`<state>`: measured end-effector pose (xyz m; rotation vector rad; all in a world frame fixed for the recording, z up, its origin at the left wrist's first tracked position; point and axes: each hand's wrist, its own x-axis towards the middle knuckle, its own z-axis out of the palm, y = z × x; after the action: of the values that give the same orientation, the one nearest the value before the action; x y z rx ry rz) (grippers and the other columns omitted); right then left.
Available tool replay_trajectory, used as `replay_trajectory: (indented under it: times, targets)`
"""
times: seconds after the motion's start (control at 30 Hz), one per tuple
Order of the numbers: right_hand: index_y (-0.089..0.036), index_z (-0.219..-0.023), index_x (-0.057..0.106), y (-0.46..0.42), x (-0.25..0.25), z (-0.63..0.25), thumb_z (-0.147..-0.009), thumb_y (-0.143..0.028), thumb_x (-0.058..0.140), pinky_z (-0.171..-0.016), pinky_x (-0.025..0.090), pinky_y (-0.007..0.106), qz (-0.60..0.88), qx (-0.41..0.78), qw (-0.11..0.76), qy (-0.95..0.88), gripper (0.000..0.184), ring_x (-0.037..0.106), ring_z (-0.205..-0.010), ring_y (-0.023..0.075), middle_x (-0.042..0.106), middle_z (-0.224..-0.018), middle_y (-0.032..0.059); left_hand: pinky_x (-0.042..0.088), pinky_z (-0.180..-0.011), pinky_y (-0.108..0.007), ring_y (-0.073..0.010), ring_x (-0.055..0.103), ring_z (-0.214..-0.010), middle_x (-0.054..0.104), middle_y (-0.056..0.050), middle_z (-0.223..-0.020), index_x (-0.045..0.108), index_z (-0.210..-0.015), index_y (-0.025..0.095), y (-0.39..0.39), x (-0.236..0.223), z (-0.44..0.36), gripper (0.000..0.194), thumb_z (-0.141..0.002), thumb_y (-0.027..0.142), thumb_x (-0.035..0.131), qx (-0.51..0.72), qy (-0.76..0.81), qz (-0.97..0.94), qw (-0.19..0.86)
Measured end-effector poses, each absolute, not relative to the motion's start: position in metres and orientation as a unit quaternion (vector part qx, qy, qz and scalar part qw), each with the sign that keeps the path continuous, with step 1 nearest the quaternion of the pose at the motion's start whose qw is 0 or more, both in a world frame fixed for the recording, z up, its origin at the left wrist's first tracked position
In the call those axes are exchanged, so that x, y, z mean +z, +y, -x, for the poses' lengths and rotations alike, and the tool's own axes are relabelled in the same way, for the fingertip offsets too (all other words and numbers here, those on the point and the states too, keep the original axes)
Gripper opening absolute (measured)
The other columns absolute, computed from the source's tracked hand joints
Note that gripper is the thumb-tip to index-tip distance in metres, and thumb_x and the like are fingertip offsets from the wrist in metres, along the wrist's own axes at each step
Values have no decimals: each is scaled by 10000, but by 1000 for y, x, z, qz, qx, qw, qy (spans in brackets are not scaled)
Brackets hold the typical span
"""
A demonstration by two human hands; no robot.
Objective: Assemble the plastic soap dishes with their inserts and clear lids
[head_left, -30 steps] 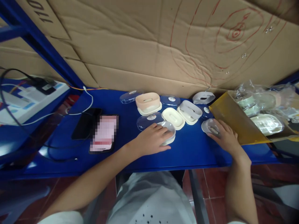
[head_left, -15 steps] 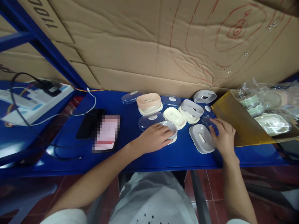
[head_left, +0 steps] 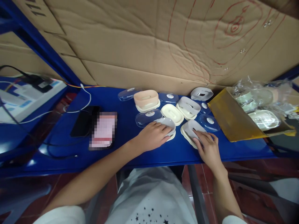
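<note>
My left hand (head_left: 155,136) curls over a grey oval soap box (head_left: 168,123), fingers inside its rim and thumb at the near side; a cream base shows under it. A second grey soap box (head_left: 191,127) on a cream base (head_left: 185,136) is under my right hand (head_left: 207,146), whose fingers reach into it with the thumb along the near side. Its bottom is partly hidden by those fingers. Just beyond my right hand lies a clear oval lid (head_left: 209,123). Another clear lid (head_left: 148,117) lies beside the left-hand box.
Behind are a peach soap box (head_left: 146,99), a grey one (head_left: 189,106), a cream base (head_left: 172,114) and several clear lids. A cardboard box (head_left: 230,119) with wrapped soap boxes stands right. Phones (head_left: 102,130) and a power strip (head_left: 44,99) are left.
My right hand has come away from the clear lid and moved left onto the grey soap box, which has shifted and turned. My left hand stays on its box. The view has shifted slightly.
</note>
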<state>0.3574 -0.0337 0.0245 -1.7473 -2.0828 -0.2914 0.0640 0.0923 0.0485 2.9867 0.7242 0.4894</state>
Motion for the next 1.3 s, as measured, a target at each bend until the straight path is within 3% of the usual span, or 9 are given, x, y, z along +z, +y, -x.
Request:
replay_trajectory:
  times: [0.17,0.3,0.43,0.6,0.7,0.83,0.97,1.13,1.3]
  targets:
    - [-248,-1424,624,-19,29,-372,-1121,-340,442,-1063,445,499,654,-133,261,-698,366,693,-1225,318,754,-1326,132,496,-947,-390,-257,757,-1090,804,-84,-1177,649,-1344,168,91,48,-67,298,-1133,339,526,192,244,-951,-16]
    - [-298,-1486,592,3,35,-400,-1121,-348,441,-1124,378,577,674,-191,226,-677,399,677,-1255,359,750,-1338,158,477,-910,-388,-250,751,-1059,802,-95,-1169,630,-1378,164,91,47,-70,297,-1136,286,508,231,247,-940,-42]
    - [-296,-1479,597,20,32,-426,-1114,-310,434,-1112,371,634,677,-197,216,-676,400,662,-1260,405,757,-1327,167,477,-986,-413,-258,714,-1179,764,-121,-1315,608,-1435,163,92,42,-72,336,-1116,200,507,263,253,-930,-38]
    - [-264,-1625,440,20,26,-419,-1103,-247,358,-1108,362,701,682,-202,222,-667,529,495,-1441,478,510,-1627,231,455,-1118,-456,-294,651,-1304,678,-142,-1451,621,-1457,187,98,31,-76,462,-1033,51,497,247,281,-926,-44]
    - [-272,-1619,437,13,25,-386,-1107,-243,408,-1126,380,646,647,-179,226,-706,514,482,-1467,429,502,-1639,209,457,-1146,-489,-326,619,-1349,635,-168,-1480,640,-1449,189,102,30,-79,485,-1009,31,513,244,289,-925,-46]
    - [-331,-1537,541,5,23,-324,-1098,-284,533,-1209,358,535,560,-117,185,-799,441,501,-1496,318,552,-1634,83,515,-1084,-458,-300,658,-1264,679,-148,-1396,649,-1416,184,93,44,-74,413,-1042,79,510,262,283,-922,-22]
    - [-277,-1585,501,1,25,-289,-1109,-241,504,-1255,289,545,510,-70,168,-841,478,429,-1569,295,506,-1672,103,566,-969,-432,-274,703,-1122,733,-117,-1256,661,-1334,191,55,51,-57,282,-1097,234,515,253,305,-918,15]
    - [-281,-1635,431,11,28,-284,-1127,-247,454,-1261,261,560,513,-54,174,-839,510,432,-1563,293,545,-1640,113,559,-1013,-506,-312,686,-1201,717,-139,-1297,663,-1297,176,9,28,-21,261,-1093,306,566,213,340,-916,20]
    - [-269,-1480,609,22,27,-276,-1103,-279,545,-1164,357,533,545,-66,210,-809,382,628,-1239,294,732,-1258,112,589,-948,-462,-274,718,-1097,747,-81,-1124,697,-1109,212,-1,14,10,112,-1082,232,591,262,392,-881,39]
